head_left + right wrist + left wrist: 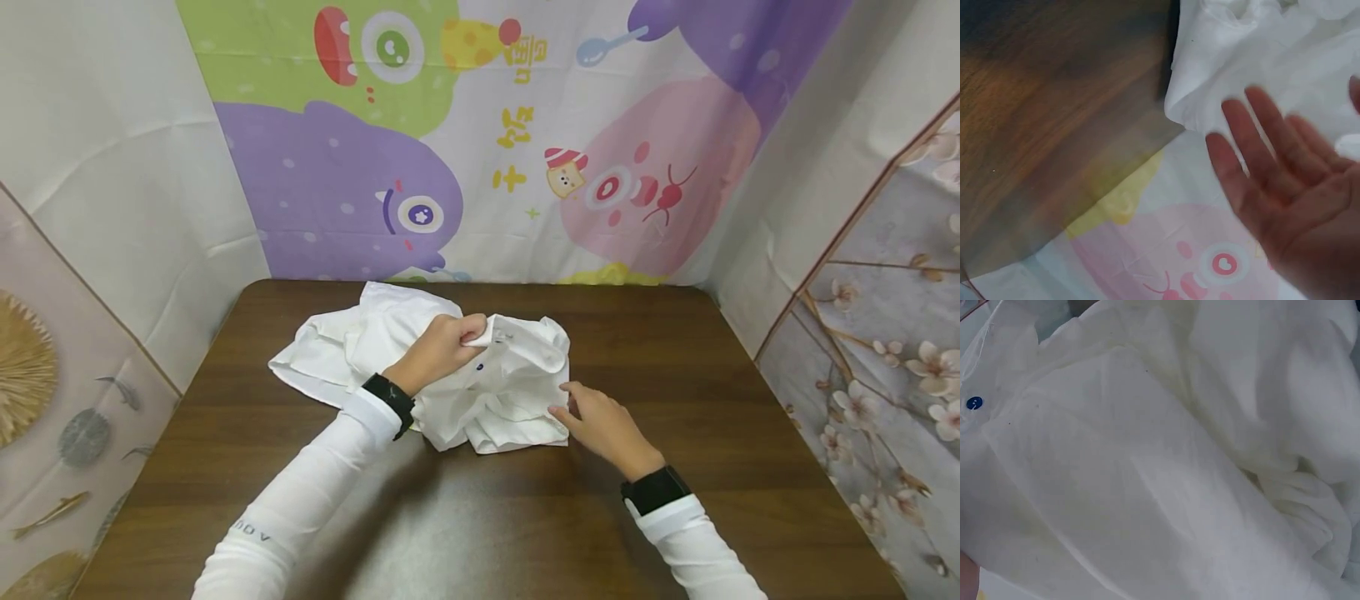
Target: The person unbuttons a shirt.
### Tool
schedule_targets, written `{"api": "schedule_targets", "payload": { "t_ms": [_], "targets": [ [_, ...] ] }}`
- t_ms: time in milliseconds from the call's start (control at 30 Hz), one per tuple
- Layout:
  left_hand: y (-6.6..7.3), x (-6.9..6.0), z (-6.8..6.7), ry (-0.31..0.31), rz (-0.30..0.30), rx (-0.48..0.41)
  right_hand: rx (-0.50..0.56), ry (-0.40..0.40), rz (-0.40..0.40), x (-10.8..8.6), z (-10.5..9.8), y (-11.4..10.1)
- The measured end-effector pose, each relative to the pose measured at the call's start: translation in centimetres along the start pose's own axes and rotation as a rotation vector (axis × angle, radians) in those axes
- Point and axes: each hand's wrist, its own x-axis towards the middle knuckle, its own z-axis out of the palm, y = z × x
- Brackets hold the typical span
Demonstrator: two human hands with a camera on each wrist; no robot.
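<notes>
A crumpled white shirt (525, 392) lies bunched on the table, part of it raised at the middle. My left hand (442, 350) grips the raised edge between curled fingers and thumb, just above a dark blue button (481, 367). The left wrist view is filled by folds of the shirt (1166, 456), with the blue button (974, 402) at its left. My right hand (606, 425) is beside the shirt's right edge, thumb and fingers apart. In the right wrist view the right hand (1304, 200) has loosely extended fingers; whether they touch the cloth I cannot tell.
The brown wooden table (510, 525) extends around the shirt. Behind its far edge hangs a cartoon-printed curtain (510, 233). Pale cloth walls stand on both sides, the right one (885, 358) printed with blossoms.
</notes>
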Motion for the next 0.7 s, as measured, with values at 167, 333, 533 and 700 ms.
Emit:
{"api": "schedule_targets", "payload": {
  "t_ms": [167,333,533,700],
  "targets": [
    [0.6,-0.1,-1.1,0.068,0.006,-0.047,0.004,0.156,0.014,0.8,-0.3,-0.5],
    [1.1,-0.4,-2.0,0.126,0.006,-0.062,0.052,0.287,-0.076,1.9,-0.7,-1.0],
    [1.7,-0.5,-3.0,0.190,0.014,-0.113,0.144,0.358,-0.176,3.0,-1.2,-1.8],
    [2.1,-0.6,-3.8,0.240,-0.007,-0.160,0.298,0.361,-0.193,3.5,-1.9,-2.6]
  ]
}}
